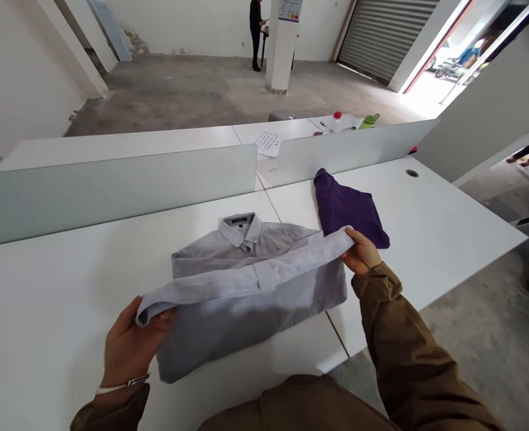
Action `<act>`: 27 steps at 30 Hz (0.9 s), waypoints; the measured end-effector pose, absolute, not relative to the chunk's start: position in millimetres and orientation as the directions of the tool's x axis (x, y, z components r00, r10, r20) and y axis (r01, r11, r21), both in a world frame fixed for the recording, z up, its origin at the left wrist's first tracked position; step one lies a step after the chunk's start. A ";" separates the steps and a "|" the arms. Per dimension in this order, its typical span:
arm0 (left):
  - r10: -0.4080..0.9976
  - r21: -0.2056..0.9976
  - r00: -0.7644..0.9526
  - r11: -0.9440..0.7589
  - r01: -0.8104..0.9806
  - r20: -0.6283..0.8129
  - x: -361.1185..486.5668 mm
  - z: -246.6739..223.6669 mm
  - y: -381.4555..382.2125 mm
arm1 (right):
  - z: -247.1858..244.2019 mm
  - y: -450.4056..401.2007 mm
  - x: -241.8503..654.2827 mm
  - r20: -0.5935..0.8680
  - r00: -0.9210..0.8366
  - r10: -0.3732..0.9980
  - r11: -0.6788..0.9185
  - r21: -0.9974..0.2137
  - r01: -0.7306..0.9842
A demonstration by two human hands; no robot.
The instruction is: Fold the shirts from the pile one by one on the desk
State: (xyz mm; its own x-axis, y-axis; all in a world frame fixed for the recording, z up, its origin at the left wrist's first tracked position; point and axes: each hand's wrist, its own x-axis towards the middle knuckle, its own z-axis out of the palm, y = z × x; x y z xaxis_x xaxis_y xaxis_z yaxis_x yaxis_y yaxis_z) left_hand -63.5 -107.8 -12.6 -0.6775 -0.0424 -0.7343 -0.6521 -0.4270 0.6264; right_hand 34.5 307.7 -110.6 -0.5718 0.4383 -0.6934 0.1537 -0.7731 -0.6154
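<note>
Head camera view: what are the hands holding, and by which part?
The left hand and right hand hold a grey button-down shirt by one sleeve, one hand at each end of it.

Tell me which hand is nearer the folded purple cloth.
Right. The right hand is at the near edge of the purple cloth; the left hand is far off, across the grey shirt from it.

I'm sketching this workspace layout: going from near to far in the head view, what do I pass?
Grey button-down shirt → purple folded garment → frosted divider panel → printed paper sheet → white pillar → standing person
</note>
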 end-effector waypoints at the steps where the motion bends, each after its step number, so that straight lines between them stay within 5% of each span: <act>1: -0.019 0.594 -0.658 -0.449 -0.667 -0.753 -76.7 -27.0 -103.8 | -124.7 307.9 21.5 -0.718 -0.555 0.420 -0.801 -0.580 0.145; 9: -0.076 0.537 -0.550 -0.363 -0.762 -0.832 -143.5 -154.8 -98.3 | -234.9 291.3 -29.5 -0.884 -0.390 0.259 -0.883 -0.380 0.274; 16: -0.038 0.675 -0.687 -0.234 -0.700 -0.725 -136.8 -162.4 -100.8 | -249.3 284.5 -26.1 -0.802 -0.506 0.316 -0.714 -0.553 0.430; 19: 0.013 0.819 -0.826 0.131 -0.558 -0.564 -132.3 -164.0 -94.7 | -249.1 277.6 -27.4 -0.686 -0.660 0.306 -0.352 -0.725 0.592; 22: 0.327 0.775 -0.853 0.618 -0.134 -0.407 -130.9 -167.7 -84.1 | -247.9 266.1 -33.3 -0.425 -0.895 0.135 0.295 -0.845 0.446; 24: 0.580 0.684 -0.732 0.697 0.217 -0.358 -131.7 -170.3 -76.0 | -246.4 258.7 -40.6 -0.254 -0.965 -0.065 0.583 -0.795 0.170; 27: 0.752 0.525 -0.583 0.645 0.555 -0.308 -135.0 -175.5 -66.6 | -246.0 251.3 -55.5 -0.128 -0.956 -0.263 0.727 -0.678 -0.109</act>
State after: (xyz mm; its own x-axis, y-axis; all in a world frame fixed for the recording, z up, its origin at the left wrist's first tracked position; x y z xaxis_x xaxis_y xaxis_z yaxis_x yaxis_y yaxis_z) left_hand -135.0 -66.6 -175.5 -0.5828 0.7520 -0.3080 0.5548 0.6452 0.5254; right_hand -55.5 251.3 -246.0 -0.9562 -0.2631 -0.1283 -0.1089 0.7267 -0.6783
